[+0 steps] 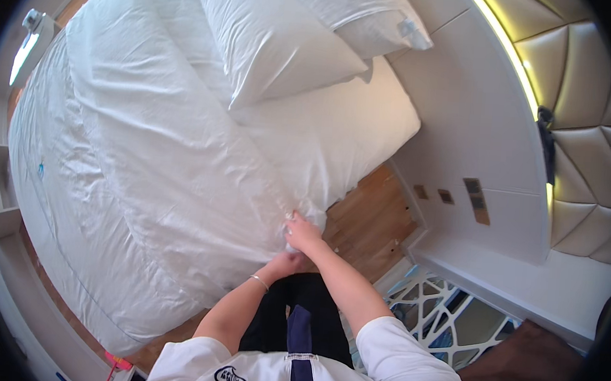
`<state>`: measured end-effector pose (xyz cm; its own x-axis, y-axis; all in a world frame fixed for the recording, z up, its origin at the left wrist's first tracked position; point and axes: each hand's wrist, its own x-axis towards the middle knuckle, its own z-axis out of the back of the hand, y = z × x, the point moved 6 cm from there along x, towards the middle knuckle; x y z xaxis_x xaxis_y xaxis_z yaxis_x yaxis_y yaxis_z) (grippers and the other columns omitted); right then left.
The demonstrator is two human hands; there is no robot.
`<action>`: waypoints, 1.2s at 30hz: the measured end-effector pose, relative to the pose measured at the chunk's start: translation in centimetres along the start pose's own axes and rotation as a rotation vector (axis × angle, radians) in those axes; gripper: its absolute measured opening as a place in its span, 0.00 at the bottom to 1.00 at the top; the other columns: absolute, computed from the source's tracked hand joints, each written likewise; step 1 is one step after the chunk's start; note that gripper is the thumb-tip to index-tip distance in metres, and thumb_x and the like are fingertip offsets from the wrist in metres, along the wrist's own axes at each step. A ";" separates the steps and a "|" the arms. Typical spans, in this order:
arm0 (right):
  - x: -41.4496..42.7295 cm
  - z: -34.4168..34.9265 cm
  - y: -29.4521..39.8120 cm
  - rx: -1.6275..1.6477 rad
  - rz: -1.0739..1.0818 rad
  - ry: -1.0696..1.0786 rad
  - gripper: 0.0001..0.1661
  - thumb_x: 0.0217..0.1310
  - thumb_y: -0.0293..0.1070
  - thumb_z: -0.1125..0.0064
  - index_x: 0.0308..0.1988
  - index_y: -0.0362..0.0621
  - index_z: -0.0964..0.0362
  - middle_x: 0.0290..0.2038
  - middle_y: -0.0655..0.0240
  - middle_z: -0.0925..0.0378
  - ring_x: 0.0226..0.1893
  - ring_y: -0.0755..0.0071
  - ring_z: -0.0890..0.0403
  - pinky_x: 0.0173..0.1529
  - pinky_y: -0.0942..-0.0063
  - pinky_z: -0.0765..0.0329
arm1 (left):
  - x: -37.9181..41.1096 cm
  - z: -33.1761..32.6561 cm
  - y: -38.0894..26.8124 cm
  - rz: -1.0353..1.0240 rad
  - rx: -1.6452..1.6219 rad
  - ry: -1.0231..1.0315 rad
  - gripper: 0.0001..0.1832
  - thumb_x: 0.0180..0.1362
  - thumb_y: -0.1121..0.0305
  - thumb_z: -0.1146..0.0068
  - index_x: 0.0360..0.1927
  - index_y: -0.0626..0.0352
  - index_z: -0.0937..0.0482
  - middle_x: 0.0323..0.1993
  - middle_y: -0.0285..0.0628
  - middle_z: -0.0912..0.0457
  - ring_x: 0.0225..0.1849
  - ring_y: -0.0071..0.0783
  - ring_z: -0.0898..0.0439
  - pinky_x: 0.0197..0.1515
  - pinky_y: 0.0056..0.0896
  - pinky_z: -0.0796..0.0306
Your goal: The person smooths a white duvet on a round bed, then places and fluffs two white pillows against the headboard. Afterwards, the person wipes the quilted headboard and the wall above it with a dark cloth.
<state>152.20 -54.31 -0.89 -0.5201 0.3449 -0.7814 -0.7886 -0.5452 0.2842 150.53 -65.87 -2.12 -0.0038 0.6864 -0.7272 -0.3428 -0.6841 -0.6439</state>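
A white duvet (169,165) is spread over the bed, wrinkled and hanging down on the near side. My right hand (302,234) has its fingers closed on the duvet's edge at the near side of the bed. Just below it, my left hand (285,264), with a bracelet at the wrist, is closed on the same bunched fabric. The two hands are close together, and the cloth partly hides their fingers. Beyond them a white fitted sheet (342,124) lies bare on the mattress, with white pillows (288,51) resting at the bed's upper end.
Wooden floor (370,216) shows between the bed and a pale wall panel with sockets (477,201). A white lattice screen (440,319) and a brown surface (522,365) are at the lower right. Padded wall panels (589,77) rise at the right. A pink object (119,361) sits at the lower left.
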 end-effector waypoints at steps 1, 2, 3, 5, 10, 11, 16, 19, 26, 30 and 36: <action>-0.2 0.9 -0.7 0.062 -0.010 0.149 0.29 0.61 0.41 0.48 0.63 0.59 0.36 0.67 0.57 0.41 0.62 0.50 0.32 0.59 0.53 0.30 | 0.9 0.9 -1.9 0.043 -0.287 -0.071 0.19 0.60 0.52 0.48 0.48 0.51 0.19 0.54 0.54 0.23 0.57 0.56 0.27 0.57 0.51 0.32; -0.5 3.4 -1.5 0.226 0.016 0.019 0.29 0.61 0.43 0.48 0.62 0.55 0.35 0.66 0.55 0.39 0.60 0.50 0.30 0.59 0.54 0.29 | 1.3 2.9 -4.2 -0.006 -0.175 -0.326 0.18 0.61 0.56 0.51 0.41 0.62 0.20 0.39 0.56 0.18 0.43 0.58 0.21 0.45 0.47 0.27; -0.5 5.3 -3.1 0.392 0.038 -0.120 0.30 0.61 0.44 0.47 0.62 0.51 0.35 0.64 0.53 0.36 0.59 0.49 0.28 0.59 0.56 0.29 | 2.0 4.7 -7.2 -0.046 -0.236 -0.370 0.18 0.62 0.57 0.51 0.42 0.61 0.20 0.40 0.55 0.18 0.44 0.57 0.21 0.45 0.47 0.27; -2.1 10.7 -4.8 0.546 0.053 -0.366 0.32 0.60 0.45 0.45 0.61 0.45 0.35 0.62 0.51 0.34 0.58 0.48 0.28 0.59 0.57 0.29 | 3.6 9.3 -12.3 -0.104 -0.359 -0.468 0.17 0.63 0.60 0.51 0.45 0.61 0.21 0.42 0.54 0.18 0.45 0.54 0.20 0.46 0.46 0.26; -8.1 30.6 -7.8 0.548 0.165 -0.923 0.39 0.54 0.41 0.37 0.62 0.38 0.40 0.59 0.47 0.33 0.61 0.46 0.32 0.62 0.59 0.32 | 4.3 20.0 -28.0 -0.368 -0.420 -0.615 0.15 0.63 0.65 0.49 0.50 0.58 0.23 0.40 0.51 0.17 0.44 0.46 0.18 0.45 0.40 0.25; -8.4 33.7 -8.7 0.555 0.191 -1.009 0.40 0.53 0.40 0.36 0.62 0.38 0.41 0.59 0.47 0.33 0.61 0.45 0.33 0.63 0.59 0.33 | 4.5 21.6 -30.8 -0.377 -0.425 -0.625 0.15 0.63 0.65 0.49 0.51 0.58 0.23 0.40 0.50 0.16 0.44 0.45 0.17 0.45 0.39 0.25; -3.1 49.9 -15.4 0.413 0.141 -1.290 0.55 0.42 0.47 0.27 0.66 0.41 0.47 0.63 0.41 0.41 0.62 0.34 0.38 0.65 0.49 0.38 | 11.4 24.5 -36.7 -0.469 -0.452 -0.768 0.14 0.64 0.65 0.49 0.49 0.61 0.22 0.36 0.50 0.16 0.39 0.40 0.17 0.44 0.35 0.25; -0.8 57.5 -14.9 0.351 -0.111 -1.104 0.58 0.41 0.50 0.26 0.68 0.51 0.49 0.65 0.43 0.43 0.63 0.36 0.38 0.63 0.45 0.39 | 14.1 24.9 -37.4 -0.342 -0.556 -0.764 0.15 0.65 0.65 0.49 0.49 0.61 0.22 0.36 0.48 0.16 0.38 0.35 0.17 0.43 0.32 0.26; 11.6 59.3 -16.3 0.723 0.148 -0.771 0.40 0.46 0.38 0.37 0.61 0.50 0.37 0.45 0.48 0.21 0.47 0.42 0.21 0.51 0.56 0.25 | 13.5 30.8 -42.1 -0.259 -0.565 -0.845 0.19 0.65 0.64 0.47 0.56 0.60 0.27 0.35 0.41 0.18 0.37 0.28 0.20 0.42 0.29 0.27; 5.0 58.6 -10.6 0.729 0.379 -0.780 0.23 0.46 0.32 0.41 0.47 0.44 0.23 0.35 0.51 0.18 0.40 0.47 0.17 0.45 0.61 0.22 | 11.7 33.5 -41.3 -0.217 -0.883 -0.832 0.25 0.65 0.54 0.47 0.60 0.56 0.30 0.34 0.38 0.19 0.36 0.27 0.21 0.42 0.29 0.27; -12.7 54.7 -1.8 0.426 0.882 -0.532 0.18 0.45 0.33 0.40 0.40 0.46 0.22 0.29 0.51 0.21 0.32 0.46 0.19 0.37 0.59 0.22 | 2.9 40.0 -43.2 -0.085 -1.075 -0.386 0.35 0.59 0.41 0.45 0.60 0.57 0.28 0.40 0.41 0.18 0.38 0.29 0.19 0.45 0.32 0.25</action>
<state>142.30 -15.92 38.87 -0.9475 0.3049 0.0965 -0.0688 -0.4893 0.8694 127.78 -24.51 33.09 -0.3708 0.6435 -0.6697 0.6238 -0.3617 -0.6929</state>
